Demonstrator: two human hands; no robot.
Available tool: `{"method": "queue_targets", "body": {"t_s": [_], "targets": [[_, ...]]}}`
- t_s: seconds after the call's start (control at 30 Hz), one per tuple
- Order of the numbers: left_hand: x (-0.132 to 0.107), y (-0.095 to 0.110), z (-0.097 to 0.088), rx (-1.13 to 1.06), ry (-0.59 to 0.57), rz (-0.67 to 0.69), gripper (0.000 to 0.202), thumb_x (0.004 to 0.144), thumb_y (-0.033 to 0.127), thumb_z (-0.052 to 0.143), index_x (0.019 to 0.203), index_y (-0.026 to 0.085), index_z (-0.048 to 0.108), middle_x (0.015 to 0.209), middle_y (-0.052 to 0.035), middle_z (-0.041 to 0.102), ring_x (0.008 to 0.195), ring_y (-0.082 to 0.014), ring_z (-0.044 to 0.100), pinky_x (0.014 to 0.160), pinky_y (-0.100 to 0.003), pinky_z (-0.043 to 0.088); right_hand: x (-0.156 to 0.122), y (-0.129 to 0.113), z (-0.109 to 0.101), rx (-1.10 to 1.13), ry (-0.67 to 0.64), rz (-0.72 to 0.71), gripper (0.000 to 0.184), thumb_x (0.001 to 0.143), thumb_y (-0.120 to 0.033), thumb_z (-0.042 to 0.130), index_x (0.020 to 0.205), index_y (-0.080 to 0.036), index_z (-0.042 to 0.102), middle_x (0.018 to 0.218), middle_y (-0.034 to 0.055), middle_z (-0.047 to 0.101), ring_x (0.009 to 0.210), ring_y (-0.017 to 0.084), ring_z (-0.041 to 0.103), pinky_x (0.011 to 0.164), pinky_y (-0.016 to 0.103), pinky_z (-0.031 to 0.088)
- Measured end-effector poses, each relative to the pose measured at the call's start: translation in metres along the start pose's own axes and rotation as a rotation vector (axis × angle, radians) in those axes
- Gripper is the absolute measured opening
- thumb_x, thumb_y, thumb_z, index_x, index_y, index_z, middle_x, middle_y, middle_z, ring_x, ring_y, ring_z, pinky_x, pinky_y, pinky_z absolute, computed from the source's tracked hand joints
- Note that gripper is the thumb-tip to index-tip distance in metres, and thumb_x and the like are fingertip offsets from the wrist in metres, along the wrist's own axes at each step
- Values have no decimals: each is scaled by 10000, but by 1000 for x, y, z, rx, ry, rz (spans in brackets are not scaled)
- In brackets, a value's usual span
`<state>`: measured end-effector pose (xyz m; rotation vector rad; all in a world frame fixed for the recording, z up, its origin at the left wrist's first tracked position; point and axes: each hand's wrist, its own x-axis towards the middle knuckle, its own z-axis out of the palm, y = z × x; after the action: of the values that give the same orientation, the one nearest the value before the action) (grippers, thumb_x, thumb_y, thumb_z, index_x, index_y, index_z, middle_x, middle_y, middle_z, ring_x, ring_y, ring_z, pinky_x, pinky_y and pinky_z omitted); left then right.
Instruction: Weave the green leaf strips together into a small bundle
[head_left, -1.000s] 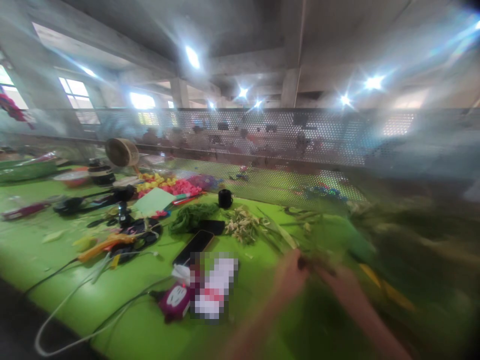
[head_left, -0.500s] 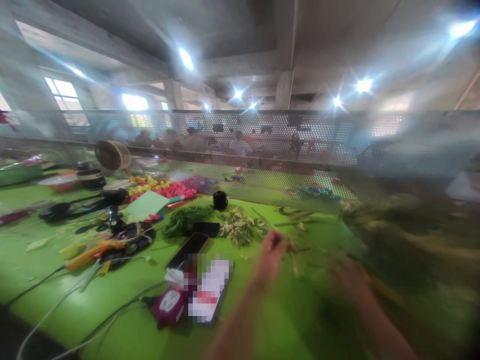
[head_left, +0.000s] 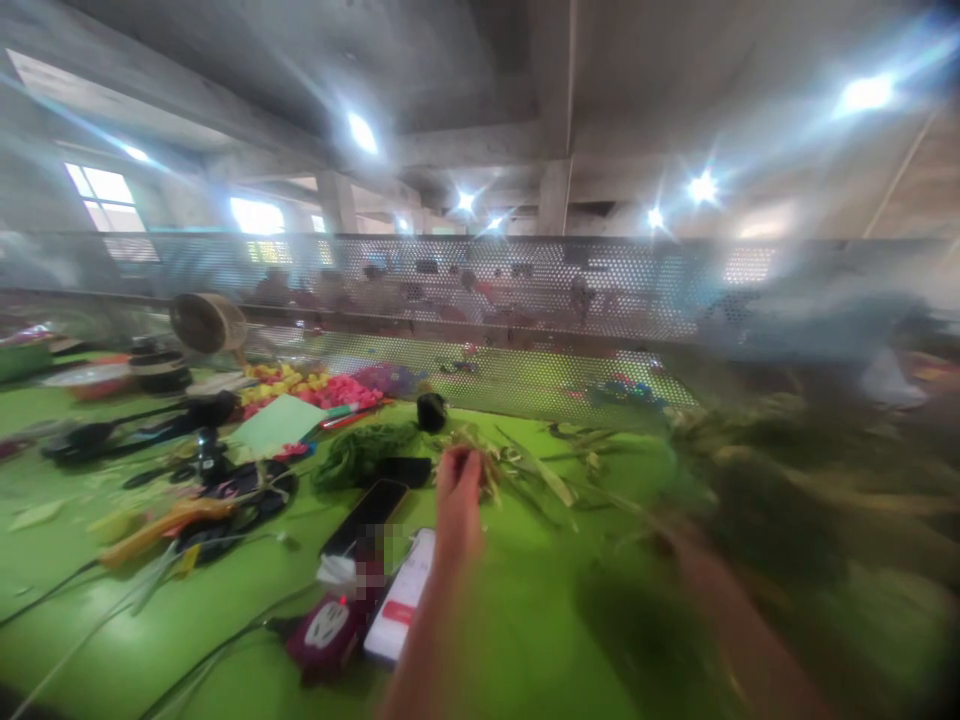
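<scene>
My left hand [head_left: 460, 490] is over a small pile of pale, curled plant pieces [head_left: 506, 458]. Its fingers are bent and pressed together; whatever lies between them is hidden. Blurred at the right, my right hand [head_left: 679, 540] is beside a big heap of green and yellowish plant material [head_left: 810, 500]. A thin pale stem [head_left: 611, 497] runs up to that hand, but its fingers are too smeared to show a grip. Loose flat stems or leaves [head_left: 551, 480] lie on the green tabletop [head_left: 517, 620] between my hands.
Left of my left hand are a dark phone [head_left: 367, 515], a lit phone [head_left: 401, 600], a purple power socket [head_left: 324, 630] and green netting-like material [head_left: 356, 455]. An orange glue gun [head_left: 169, 530], cables and yellow and pink pieces [head_left: 322, 392] lie farther left. A perforated screen [head_left: 495, 290] stands behind.
My left hand has moved left, to the pale pile. More loose stems show on the table where it was. My right hand stays near the heap, and the view has shifted slightly.
</scene>
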<state>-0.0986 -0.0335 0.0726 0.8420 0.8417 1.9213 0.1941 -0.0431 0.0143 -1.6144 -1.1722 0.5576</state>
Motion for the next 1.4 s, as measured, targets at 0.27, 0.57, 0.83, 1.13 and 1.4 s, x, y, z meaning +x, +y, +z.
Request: {"method": "queue_targets", "body": {"t_s": [0.27,0.57,0.83,1.13,1.4], "targets": [[-53,-77,36,246,-553,-356,137,743,249,624,790,163,528,750,-12,577,710,-128,530,674,-247,414,-37,-38,26,182,-193,41,224,600,-420,662,669,-211,701,556,26,672,518,195,597,524,302,482],[-67,-89,41,122,-704,-393,273,722,347,670,884,164,545,730,0,552,718,-134,523,711,-269,423,-29,-52,23,140,-244,168,141,531,-338,704,588,-219,654,538,31,679,542,219,620,507,299,464],[-67,-101,37,304,-656,-296,150,703,159,635,841,141,579,751,-13,593,692,-113,522,658,-233,408,-44,-59,23,109,-188,128,181,592,-404,656,592,-234,595,526,-10,639,546,184,594,555,287,478],[-57,-87,33,240,-653,-477,209,679,110,582,884,126,616,872,-66,657,841,-165,581,814,-299,428,-44,-70,13,-57,-254,95,154,616,-381,639,604,-228,626,561,21,676,608,220,636,561,296,468],[-47,-85,30,231,-499,-604,277,659,109,579,932,151,603,953,-70,661,903,-170,598,872,-318,421,-40,-23,34,-186,-510,-140,188,660,-357,606,707,-194,688,703,28,725,706,212,650,619,288,468]]}}
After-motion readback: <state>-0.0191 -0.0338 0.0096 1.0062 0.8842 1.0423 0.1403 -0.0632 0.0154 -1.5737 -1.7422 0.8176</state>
